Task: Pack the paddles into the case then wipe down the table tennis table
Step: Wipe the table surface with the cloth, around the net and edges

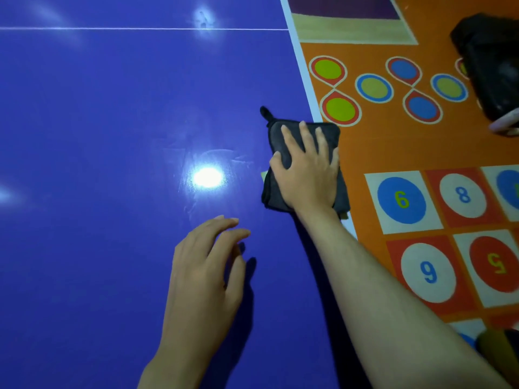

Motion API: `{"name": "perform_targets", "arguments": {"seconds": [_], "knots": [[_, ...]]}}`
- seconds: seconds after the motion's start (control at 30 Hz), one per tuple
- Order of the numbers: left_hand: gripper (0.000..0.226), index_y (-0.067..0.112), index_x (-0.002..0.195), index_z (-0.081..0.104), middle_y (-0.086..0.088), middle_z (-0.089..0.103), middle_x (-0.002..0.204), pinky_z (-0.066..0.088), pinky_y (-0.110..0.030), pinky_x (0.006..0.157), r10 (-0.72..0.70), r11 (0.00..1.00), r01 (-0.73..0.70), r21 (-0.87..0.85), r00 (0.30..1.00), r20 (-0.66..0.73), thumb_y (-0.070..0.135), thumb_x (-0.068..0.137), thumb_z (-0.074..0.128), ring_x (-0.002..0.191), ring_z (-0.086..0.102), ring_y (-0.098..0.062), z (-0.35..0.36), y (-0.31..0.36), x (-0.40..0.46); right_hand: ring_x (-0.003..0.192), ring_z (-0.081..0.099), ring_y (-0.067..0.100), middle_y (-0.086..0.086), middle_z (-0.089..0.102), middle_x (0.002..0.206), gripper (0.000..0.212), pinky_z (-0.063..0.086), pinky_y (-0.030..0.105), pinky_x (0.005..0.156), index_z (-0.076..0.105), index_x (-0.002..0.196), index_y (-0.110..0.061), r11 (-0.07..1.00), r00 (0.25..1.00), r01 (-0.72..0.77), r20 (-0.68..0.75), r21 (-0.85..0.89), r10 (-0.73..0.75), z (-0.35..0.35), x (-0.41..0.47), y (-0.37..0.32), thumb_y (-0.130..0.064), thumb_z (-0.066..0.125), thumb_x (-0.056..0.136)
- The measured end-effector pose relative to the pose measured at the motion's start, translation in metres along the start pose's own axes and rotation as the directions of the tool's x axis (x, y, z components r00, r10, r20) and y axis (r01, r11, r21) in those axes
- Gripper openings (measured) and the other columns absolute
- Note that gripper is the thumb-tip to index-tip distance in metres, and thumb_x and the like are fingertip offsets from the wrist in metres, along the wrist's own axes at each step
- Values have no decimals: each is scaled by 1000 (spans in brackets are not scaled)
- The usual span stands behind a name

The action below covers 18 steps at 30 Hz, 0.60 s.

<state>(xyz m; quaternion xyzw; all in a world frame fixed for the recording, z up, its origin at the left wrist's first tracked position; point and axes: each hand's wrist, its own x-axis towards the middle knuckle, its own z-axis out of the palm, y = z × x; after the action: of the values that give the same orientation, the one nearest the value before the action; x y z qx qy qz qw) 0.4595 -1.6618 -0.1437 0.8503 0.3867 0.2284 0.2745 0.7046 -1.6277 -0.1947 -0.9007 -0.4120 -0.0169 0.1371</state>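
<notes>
The blue table tennis table [98, 122] fills the left and centre of the frame, a thin white line crossing its upper part and a bright light reflection near the middle. At lower centre the left hand [202, 276] hovers over the surface, fingers loosely spread, holding nothing. Right of centre, the right hand [307, 169] lies flat with straight fingers on a folded dark grey cloth [280, 130] at the table's white edge. On the right lies an orange play mat [393, 141] with coloured circles and numbered squares; a black bag [488, 66] sits upper right.
</notes>
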Motion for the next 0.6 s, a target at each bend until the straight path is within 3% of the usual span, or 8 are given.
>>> {"name": "perform_targets", "arguments": {"seconds": [0.1, 0.27, 0.6], "knots": [[36, 24, 132, 61, 11, 58, 134, 30, -18, 108, 11, 1000, -11, -17, 1000, -14, 26, 100, 46, 132, 46, -6, 0, 5, 3, 160, 16, 26, -2, 26, 172, 58, 18, 59, 127, 34, 162, -36, 999, 999, 37, 5, -6, -37, 4, 20, 6, -53, 33, 107], [38, 22, 134, 60, 8, 59, 133, 30, -19, 105, 59, 997, -59, 44, 998, 0, 25, 99, 45, 129, 49, -12, -1, 14, -10, 160, 19, 26, 0, 28, 172, 56, 19, 54, 128, 35, 162, -33, 997, 997, 82, 1, 7, -82, 2, 6, 13, -48, 35, 109], [34, 10, 124, 68, -7, 66, 126, 42, -42, 98, 189, 955, -175, 241, 981, -40, 20, 99, 48, 120, 59, -29, 11, 22, -109, 160, 20, 25, 0, 29, 171, 56, 21, 53, 128, 36, 162, -32, 995, 994, 102, 23, 12, -103, -33, -157, 51, -48, 35, 108]]}}
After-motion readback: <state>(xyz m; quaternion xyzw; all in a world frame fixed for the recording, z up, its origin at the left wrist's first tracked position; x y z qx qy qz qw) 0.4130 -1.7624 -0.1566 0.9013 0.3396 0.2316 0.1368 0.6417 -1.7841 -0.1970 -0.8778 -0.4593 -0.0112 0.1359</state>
